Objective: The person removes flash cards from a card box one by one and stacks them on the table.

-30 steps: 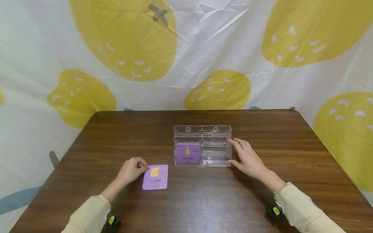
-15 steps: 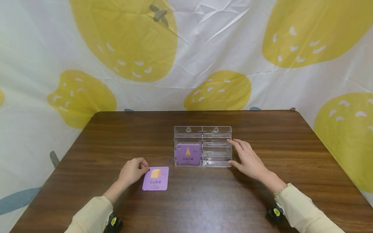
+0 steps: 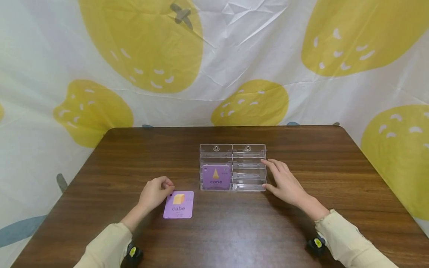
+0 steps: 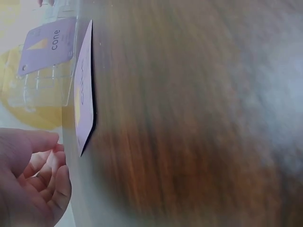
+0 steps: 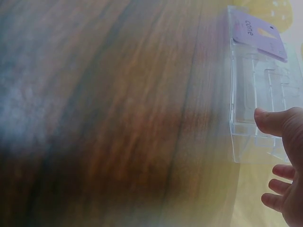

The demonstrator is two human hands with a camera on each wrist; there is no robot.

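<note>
My left hand (image 3: 153, 195) hovers at the upper left corner of a purple cube flash card (image 3: 178, 208) lying face up on the table. In the left wrist view its fingers are loosely bent, the thumb close to the index fingertip, and a gap separates them from the card (image 4: 85, 94). At the right end of a clear acrylic tiered card holder (image 3: 249, 187), my right hand (image 3: 287, 184) is spread. Its thumb touches the front corner and the fingertips rest along the side. A purple cone flash card (image 3: 216, 176) stands in the holder's left column.
The brown wooden table (image 3: 234, 230) reaches back to a white curtain (image 3: 161, 109) printed with yellow fruit. Several transparent tiers make up the holder's right column. Both wrists carry small black cameras.
My left hand has moved slightly up and right, off the cube card's corner. The card lies in nearly the same place. My right hand has stayed at the holder.
</note>
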